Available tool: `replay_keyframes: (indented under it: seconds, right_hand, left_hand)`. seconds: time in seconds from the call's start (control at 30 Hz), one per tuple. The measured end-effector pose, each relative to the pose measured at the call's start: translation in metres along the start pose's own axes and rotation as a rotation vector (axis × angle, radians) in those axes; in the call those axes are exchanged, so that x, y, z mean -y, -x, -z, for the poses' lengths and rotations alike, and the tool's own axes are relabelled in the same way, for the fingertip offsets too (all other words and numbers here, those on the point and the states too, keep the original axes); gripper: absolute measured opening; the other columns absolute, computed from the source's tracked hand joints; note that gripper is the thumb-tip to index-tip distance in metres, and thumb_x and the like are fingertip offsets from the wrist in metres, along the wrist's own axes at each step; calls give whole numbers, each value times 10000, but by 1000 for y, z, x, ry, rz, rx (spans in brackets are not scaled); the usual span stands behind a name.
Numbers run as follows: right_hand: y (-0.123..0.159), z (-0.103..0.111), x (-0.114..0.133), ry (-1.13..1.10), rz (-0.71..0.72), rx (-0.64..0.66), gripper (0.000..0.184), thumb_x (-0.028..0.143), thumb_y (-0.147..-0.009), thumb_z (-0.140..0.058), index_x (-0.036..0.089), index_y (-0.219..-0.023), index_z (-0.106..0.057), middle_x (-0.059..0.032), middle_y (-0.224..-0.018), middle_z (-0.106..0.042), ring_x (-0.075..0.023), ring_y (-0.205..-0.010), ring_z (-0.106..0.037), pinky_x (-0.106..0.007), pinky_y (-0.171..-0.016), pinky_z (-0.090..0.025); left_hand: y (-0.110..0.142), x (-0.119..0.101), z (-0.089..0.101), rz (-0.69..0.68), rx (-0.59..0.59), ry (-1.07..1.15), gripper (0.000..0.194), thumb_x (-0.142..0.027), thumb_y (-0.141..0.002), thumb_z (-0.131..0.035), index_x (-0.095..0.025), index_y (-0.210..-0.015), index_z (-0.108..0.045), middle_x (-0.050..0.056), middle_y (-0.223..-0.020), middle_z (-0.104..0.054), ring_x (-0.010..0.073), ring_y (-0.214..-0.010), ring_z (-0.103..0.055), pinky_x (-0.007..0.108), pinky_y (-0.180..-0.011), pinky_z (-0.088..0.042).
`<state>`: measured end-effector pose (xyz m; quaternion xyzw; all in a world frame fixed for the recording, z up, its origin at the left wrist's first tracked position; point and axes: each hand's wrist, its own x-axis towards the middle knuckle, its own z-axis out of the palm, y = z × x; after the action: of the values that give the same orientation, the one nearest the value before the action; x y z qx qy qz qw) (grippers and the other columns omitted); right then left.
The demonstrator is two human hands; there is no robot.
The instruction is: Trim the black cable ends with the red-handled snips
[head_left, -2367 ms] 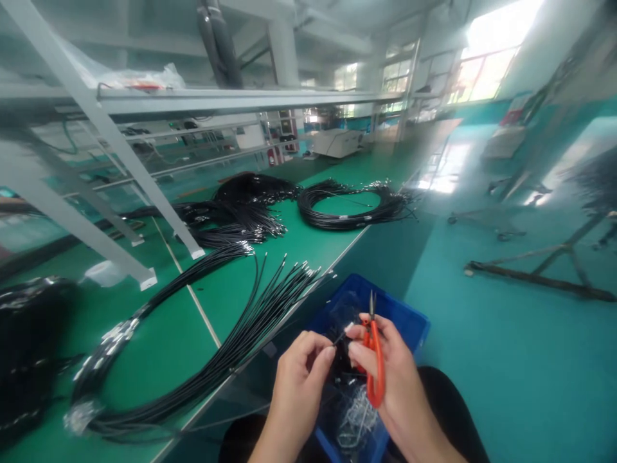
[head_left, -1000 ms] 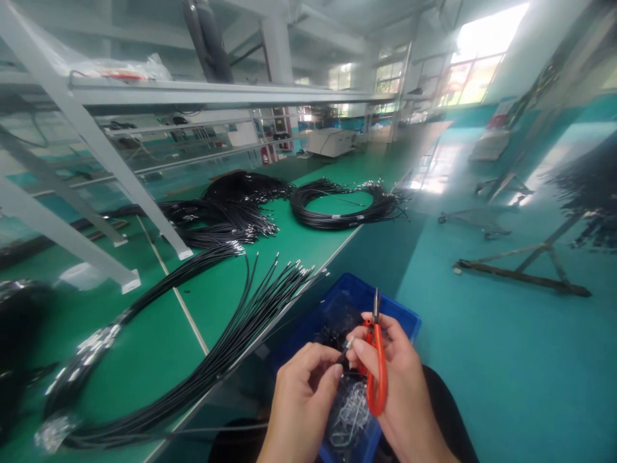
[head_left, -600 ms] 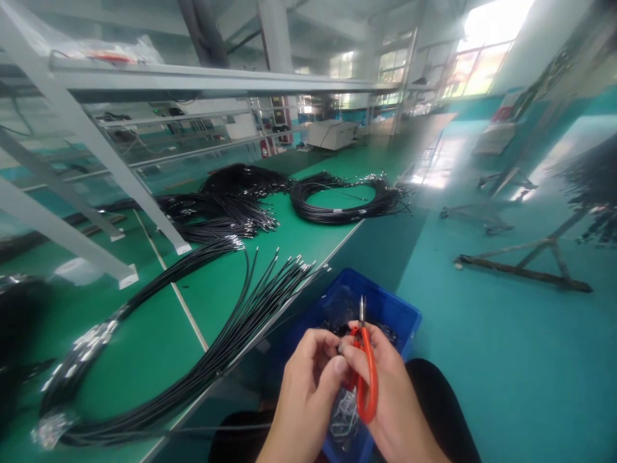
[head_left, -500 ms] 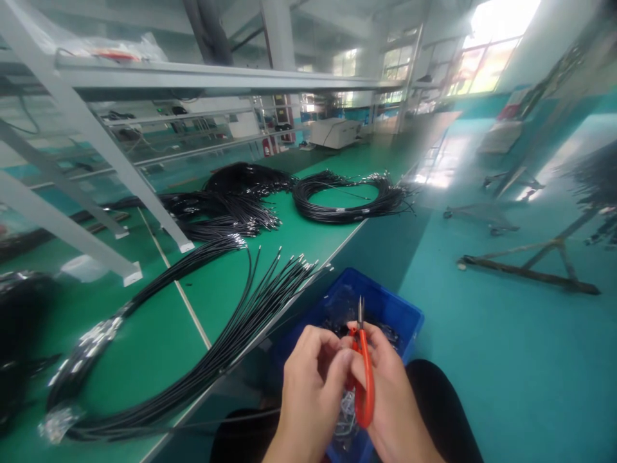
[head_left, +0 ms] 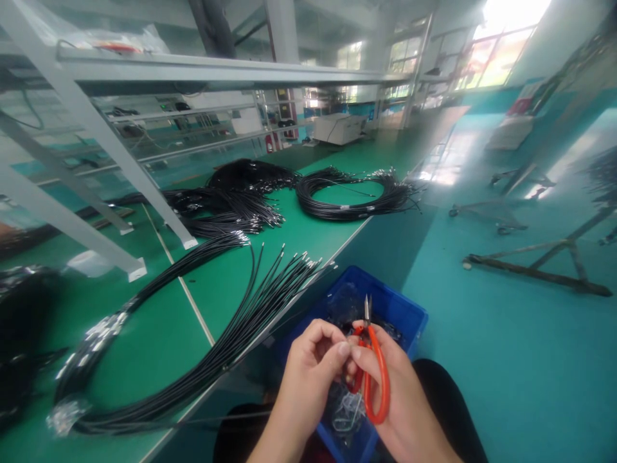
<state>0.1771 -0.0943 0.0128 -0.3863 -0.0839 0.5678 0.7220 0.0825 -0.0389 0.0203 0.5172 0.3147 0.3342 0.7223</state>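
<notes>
In my right hand [head_left: 393, 373] is a pair of red-handled scissors [head_left: 383, 379], the short pointed blades facing up and away from me. My left hand [head_left: 313, 366] is closed in a pinch, its thumb and fingertips meeting those of my right hand. What sits between the fingertips is too small to make out. Below both hands stands a blue plastic bin [head_left: 409, 315] with clear plastic and small dark pieces inside. One black cable [head_left: 231, 417] runs off the table edge towards my lap; its end is hidden behind my left arm.
A loop of black cables [head_left: 207, 366] with metal tips lies on the green table [head_left: 159, 328] to my left. Farther back are another cable coil [head_left: 337, 209] and more bundles [head_left: 250, 177]. White shelf legs [head_left: 130, 154] stand on the table. A wheeled metal stand [head_left: 540, 273] is on the right.
The scissors have turned slightly to the right in my right hand, and their handles and blade tips show more apart. My left fingertips still meet the right ones. The view has shifted a little.
</notes>
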Motion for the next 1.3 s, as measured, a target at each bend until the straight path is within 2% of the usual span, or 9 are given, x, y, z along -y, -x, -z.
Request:
replay_keyframes:
  seconds: [0.13, 0.23, 0.33, 0.43, 0.63, 0.8, 0.9, 1.1, 1.3]
  right_hand:
    - [-3, 6, 2, -39, -16, 34, 161, 122, -789, -601, 181, -930, -550, 31, -633, -583, -100, -550, -532, -215, -547, -430]
    - [-6, 7, 2, -51, -31, 16, 153, 138, -796, -612, 182, -931, -555, 21, -663, -596, -100, -558, -540, -215, -547, -437]
    - [-7, 6, 2, -93, -68, 21, 143, 142, -803, -608, 180, -928, -550, 17, -649, -588, -105, -561, -538, -212, -534, -436]
    - [-6, 3, 4, -153, -97, 34, 132, 115, -794, -605, 165, -903, -551, 4, -656, -593, -108, -580, -540, -215, -554, -443]
    - [-2, -3, 8, -158, -90, 71, 91, 119, -814, -554, 151, -898, -548, 2, -624, -594, -101, -541, -516, -212, -544, -421]
    - [-5, -2, 10, 8, 55, 17, 181, 166, -806, -597, 191, -967, -519, 43, -620, -580, -84, -484, -477, -190, -479, -379]
    - [-8, -3, 15, 98, 181, -28, 290, 188, -756, -678, 206, -989, -506, 15, -783, -646, -65, -522, -486, -170, -500, -402]
    - [-7, -14, 17, 99, 136, 99, 327, 166, -706, -691, 244, -946, -484, 54, -690, -597, -103, -504, -513, -200, -416, -444]
    - [-1, -16, 3, 214, 285, -125, 354, 212, -659, -742, 256, -927, -515, 73, -633, -585, -122, -491, -546, -207, -397, -432]
  left_hand:
    - [-2, -1, 5, -52, -56, -227, 114, -205, -815, -536, -175, -707, -516, -17, -585, -553, 117, -527, -519, 218, -522, -414]
    - [0, -2, 9, -251, -203, -635, 106, -148, -814, -508, -199, -872, -582, 19, -777, -600, 144, -649, -574, 247, -615, -465]
    - [5, -5, 9, -471, -143, -967, 249, -101, -821, -475, -238, -968, -622, 44, -932, -609, 146, -727, -597, 238, -653, -468]
    - [9, -6, 9, -536, -160, -1077, 229, -114, -842, -464, -234, -872, -657, 42, -876, -624, 150, -715, -600, 235, -641, -459]
    - [13, -7, 11, -139, -48, -656, 112, -164, -820, -535, -196, -856, -636, 22, -762, -668, 165, -668, -609, 231, -618, -466]
    - [13, -4, 14, -61, -36, -422, 125, -240, -824, -564, -167, -732, -606, -1, -662, -600, 123, -598, -489, 203, -571, -377]
    - [12, -4, 18, 43, 52, -262, 185, -305, -810, -580, -154, -705, -572, -9, -618, -557, 96, -523, -361, 198, -497, -280]
    - [14, -8, 12, 135, 72, -35, 187, -309, -753, -633, -145, -704, -556, -10, -582, -544, 82, -501, -290, 202, -482, -204]
    - [16, -10, 8, 153, -12, 21, 209, -322, -735, -658, -151, -692, -544, -11, -600, -546, 78, -502, -318, 196, -489, -220]
